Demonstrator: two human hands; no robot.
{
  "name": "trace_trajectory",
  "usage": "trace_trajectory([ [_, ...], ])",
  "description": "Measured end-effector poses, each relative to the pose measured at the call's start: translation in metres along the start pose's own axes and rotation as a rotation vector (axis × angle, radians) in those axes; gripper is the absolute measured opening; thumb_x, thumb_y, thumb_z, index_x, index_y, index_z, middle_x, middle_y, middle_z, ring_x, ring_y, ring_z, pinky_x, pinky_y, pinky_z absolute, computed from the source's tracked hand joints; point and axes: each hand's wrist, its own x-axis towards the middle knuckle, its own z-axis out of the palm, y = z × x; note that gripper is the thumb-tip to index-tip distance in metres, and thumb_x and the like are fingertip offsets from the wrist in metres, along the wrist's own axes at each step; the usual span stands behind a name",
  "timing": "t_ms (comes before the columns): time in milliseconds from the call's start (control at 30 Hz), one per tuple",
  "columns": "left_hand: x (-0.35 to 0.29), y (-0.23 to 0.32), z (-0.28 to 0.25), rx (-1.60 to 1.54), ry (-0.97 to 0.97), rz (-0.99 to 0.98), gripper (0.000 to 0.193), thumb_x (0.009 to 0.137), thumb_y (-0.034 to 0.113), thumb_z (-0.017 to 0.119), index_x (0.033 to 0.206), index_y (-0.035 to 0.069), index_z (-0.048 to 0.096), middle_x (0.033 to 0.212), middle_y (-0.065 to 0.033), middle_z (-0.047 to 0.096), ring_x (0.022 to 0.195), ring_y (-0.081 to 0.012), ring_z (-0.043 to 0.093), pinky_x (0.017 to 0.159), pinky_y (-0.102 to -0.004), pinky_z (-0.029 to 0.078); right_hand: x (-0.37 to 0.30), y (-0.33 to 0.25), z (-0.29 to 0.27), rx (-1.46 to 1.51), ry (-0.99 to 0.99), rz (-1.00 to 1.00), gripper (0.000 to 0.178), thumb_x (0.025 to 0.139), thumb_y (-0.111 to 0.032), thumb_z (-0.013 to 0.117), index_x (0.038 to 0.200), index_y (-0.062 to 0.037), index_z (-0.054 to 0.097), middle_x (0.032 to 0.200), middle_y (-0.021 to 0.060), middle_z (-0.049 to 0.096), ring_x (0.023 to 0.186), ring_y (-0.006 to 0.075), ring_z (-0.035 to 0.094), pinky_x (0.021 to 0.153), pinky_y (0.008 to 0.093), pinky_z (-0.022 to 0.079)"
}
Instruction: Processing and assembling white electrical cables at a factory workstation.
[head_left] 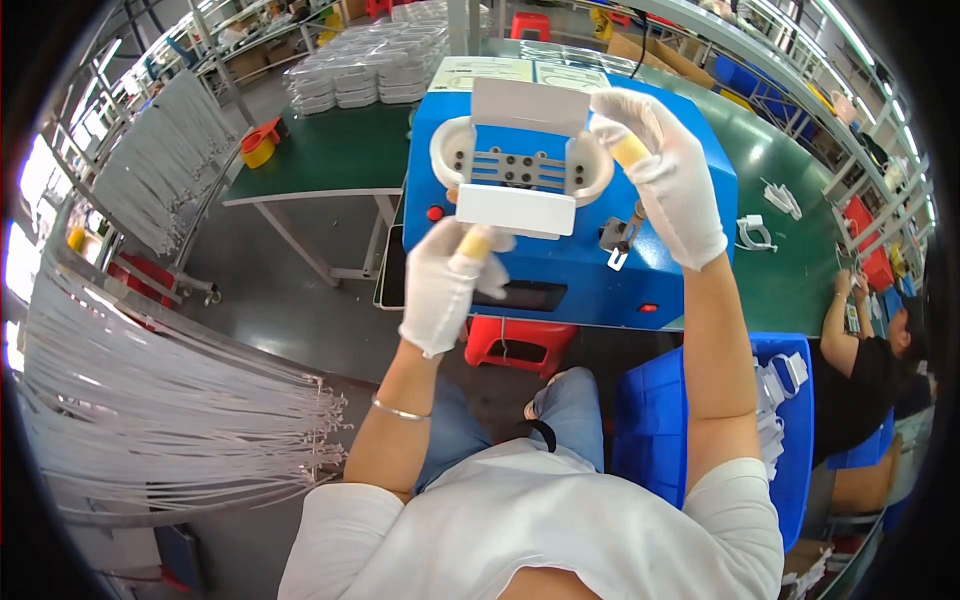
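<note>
On the blue machine (570, 275) are an upright white plate (530, 107) and, nearer me, a white rectangular block (515, 211). Between them lie metal bars with black bolts (520, 168), flanked by curved white pieces (452, 150). My left hand (443, 285), white-gloved with a yellow finger cot, is just below the block, fingers curled; whether they grip its edge is unclear. At the plate's right, my right hand (668, 175), likewise gloved and with a finger cot, has bent fingers drawn in toward the thumb. What they pinch is hidden.
A blue bin (640, 420) with white parts stands by my right forearm. White strands hang on racks (180, 400) to the left. Stacked clear trays (365, 60) and a yellow-red tape dispenser (260, 145) rest on the green table. Below the machine is a red stool (520, 345). Another person works at right.
</note>
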Motion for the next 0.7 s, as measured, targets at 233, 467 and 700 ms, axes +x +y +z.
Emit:
trace_trajectory([
  [233,0.014,0.0,-0.01,-0.222,-0.103,-0.183,0.026,0.092,0.015,0.054,0.107,-0.007,0.057,0.089,-0.0161,0.066,0.062,-0.0186,0.064,0.054,-0.0281,0.055,0.015,-0.009,0.027,-0.102,-0.069,0.108,0.02,0.088,-0.019,0.064,0.095,-0.0004,0.061,0.077,0.0003,0.055,0.062,0.0044,0.051,0.045,0.02,0.042],
  [467,0.002,0.035,-0.122,0.789,0.649,0.622,0.026,0.079,0.008,0.069,0.105,0.007,0.064,0.088,-0.0087,0.065,0.08,-0.014,0.063,0.073,-0.0282,0.052,-0.006,0.002,-0.01,-0.375,0.111,-0.19,0.028,0.094,-0.014,0.055,0.117,0.0006,0.057,0.111,0.0083,0.06,0.106,0.0165,0.056,0.096,0.0297,0.041],
  [700,-0.048,0.12,-0.284,1.467,1.742,0.624,0.049,0.081,0.026,0.069,0.121,0.003,0.054,0.107,-0.0193,0.059,0.099,-0.0305,0.057,0.084,-0.0415,0.047,-0.017,-0.004,-0.009,-0.366,-0.026,-0.155,0.031,0.095,-0.01,0.049,0.124,0.0004,0.053,0.123,0.0094,0.056,0.119,0.0199,0.05,0.105,0.033,0.035],
])
